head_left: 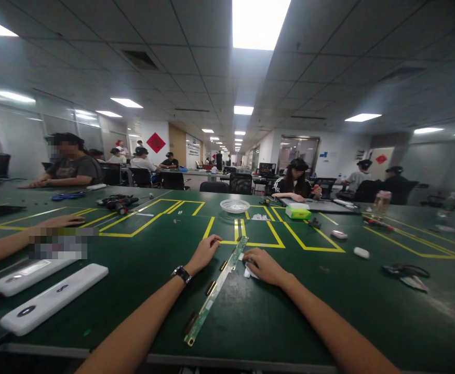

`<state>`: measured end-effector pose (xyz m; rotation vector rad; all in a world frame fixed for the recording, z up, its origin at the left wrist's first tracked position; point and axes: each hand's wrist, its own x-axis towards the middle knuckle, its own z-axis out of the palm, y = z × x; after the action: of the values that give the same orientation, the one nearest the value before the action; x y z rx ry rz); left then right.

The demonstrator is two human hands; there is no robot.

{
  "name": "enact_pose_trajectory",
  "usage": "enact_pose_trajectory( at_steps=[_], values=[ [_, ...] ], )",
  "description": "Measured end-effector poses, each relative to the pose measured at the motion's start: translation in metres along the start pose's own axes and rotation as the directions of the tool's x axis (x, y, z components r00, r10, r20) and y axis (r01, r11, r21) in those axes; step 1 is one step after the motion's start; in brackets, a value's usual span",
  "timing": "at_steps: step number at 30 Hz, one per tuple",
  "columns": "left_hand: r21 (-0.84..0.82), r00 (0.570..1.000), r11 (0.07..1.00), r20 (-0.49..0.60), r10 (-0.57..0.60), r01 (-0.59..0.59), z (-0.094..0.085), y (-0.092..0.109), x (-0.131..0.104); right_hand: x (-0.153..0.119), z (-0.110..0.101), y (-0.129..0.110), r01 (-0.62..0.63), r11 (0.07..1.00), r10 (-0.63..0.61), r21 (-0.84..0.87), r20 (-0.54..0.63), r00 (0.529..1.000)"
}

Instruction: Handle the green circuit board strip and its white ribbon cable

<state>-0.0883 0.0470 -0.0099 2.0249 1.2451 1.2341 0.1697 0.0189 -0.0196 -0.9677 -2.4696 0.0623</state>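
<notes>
A long, narrow green circuit board with brown-gold flexible tabs along its left edge lies slanted on the table in front of me. My left hand, with a dark watch at the wrist, rests just left of the board's far end. Its fingers are loosely curled together, and nothing shows in them. On the other side of that end, my right hand is closed over a crumpled white tissue. Its fingertips are close against the board's edge; whether they touch it I cannot tell.
Beyond my hands stands a white basket among yellow tape outlines. A green-and-white packet sits to its right. Two white power-bank-like devices lie at left, near another person's arm. Cables lie at right.
</notes>
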Motion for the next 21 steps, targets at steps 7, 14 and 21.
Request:
enact_pose_trajectory(
  at_steps=[7, 14, 21],
  values=[
    [0.021, 0.995, 0.998, 0.087, 0.053, -0.055, 0.008, 0.000, -0.003, -0.010, -0.011, 0.035, -0.191, 0.978, 0.187, -0.078, -0.056, 0.981],
    [0.019, 0.992, 0.996, 0.092, 0.087, -0.089, 0.005, 0.001, -0.004, -0.007, -0.008, 0.020, -0.135, 0.990, 0.133, -0.047, -0.046, 0.990],
    [0.091, 0.982, 0.983, 0.117, 0.146, -0.157, 0.010, 0.000, -0.006, 0.001, -0.002, -0.023, 0.036, 0.999, -0.037, 0.032, 0.038, 0.999]
  ],
)
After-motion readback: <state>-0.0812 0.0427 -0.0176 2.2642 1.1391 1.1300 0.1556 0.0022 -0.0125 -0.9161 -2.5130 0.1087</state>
